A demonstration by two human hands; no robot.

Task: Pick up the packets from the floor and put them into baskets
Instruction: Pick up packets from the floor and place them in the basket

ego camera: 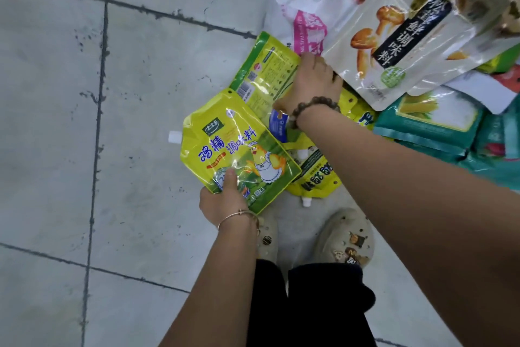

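Now the left hand (225, 201) grasps a yellow spouted pouch (239, 155) by its bottom edge, thumb pressed on the printed front, and holds it just above the floor (140, 93) with the white cap pointing away to the left. The right hand (311, 85) reaches over into the heap and grasps a second yellow packet (264, 73), which lies back-side up; its fingers curl over the far corner and the thumb stretches towards the near edge. That packet is tucked partly under a white mushroom packet (394, 45), which overlaps the fingers, and another yellow pouch (315, 175) lies beneath the raised one. Teal packets (433, 124) are stacked near on the right. No basket is in view, so every packet here has yet to be put away. The risk, as I judge it, is in the pull: the glossy film looks slippery, and dragging the second packet out could tip the white one and spread the heap further across the floor. A one-edge hold on the raised pouch may also give way if its weight sags towards the spout. With both hands laden, a slip on either side would mean a fresh reach down.
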